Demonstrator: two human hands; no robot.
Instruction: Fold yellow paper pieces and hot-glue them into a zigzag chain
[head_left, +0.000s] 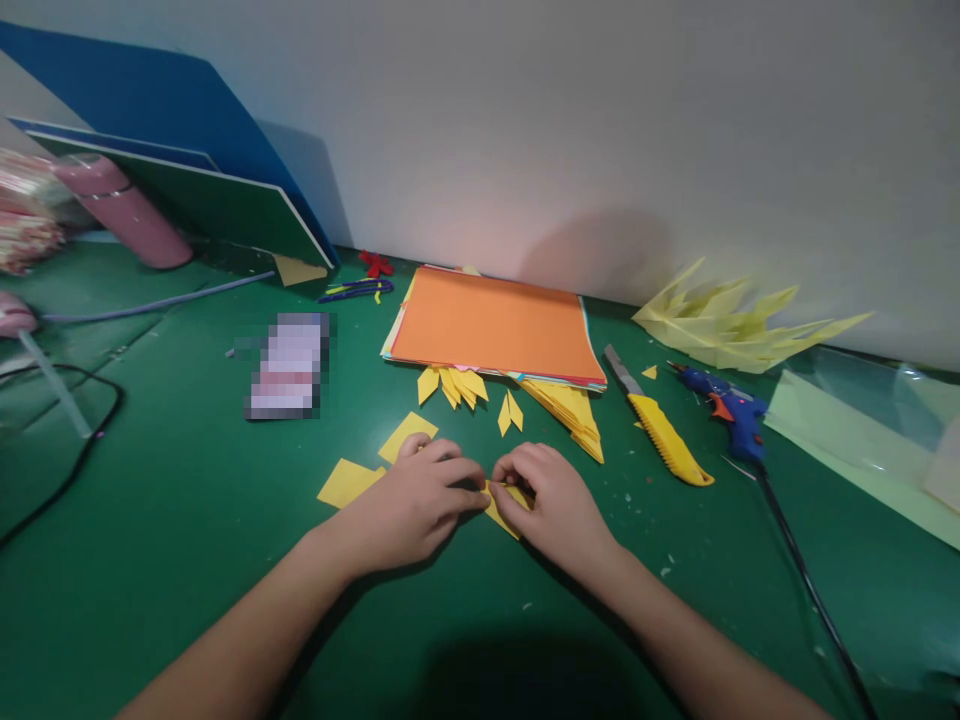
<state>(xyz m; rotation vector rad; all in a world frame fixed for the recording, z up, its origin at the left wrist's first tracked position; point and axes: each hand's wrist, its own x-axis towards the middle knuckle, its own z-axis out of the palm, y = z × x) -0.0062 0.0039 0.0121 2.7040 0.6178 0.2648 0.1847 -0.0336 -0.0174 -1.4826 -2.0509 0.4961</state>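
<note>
While the fingertips of both bare hands meet just above the green tabletop (187, 500), a small yellow paper piece (504, 520) lies between them, its lower corner showing and the rest partly hidden by the fingers. The right hand (551, 500) has its thumb and forefinger closed narrowly on that piece; the left hand (427, 495) brings its fingertips to the piece's left end, though I cannot tell whether they pinch it or only press on it. Just beside the left hand, on its far left side, are two flat yellow paper pieces (346, 482), both partly covered by that hand. Straight beyond the grip sits a two-pointed folded yellow paper shape (511, 412), with a cluster of pointed yellow paper petals (454, 385) farther off to its left and a fanned pile of long yellow paper triangles (574, 412) to its right. Behind these, a stack of coloured paper sheets topped with orange (495, 325) lies flat. Right of the grip and farther out rests a yellow-handled utility knife (667, 435) with its blade exposed, and past it a blue glue gun with an orange trigger (742, 425). Well apart on the left, beyond the left hand, lies a pale, pixelated rectangular object (289, 365), with a pink cylindrical bottle (127, 210) leaning farther back
</note>
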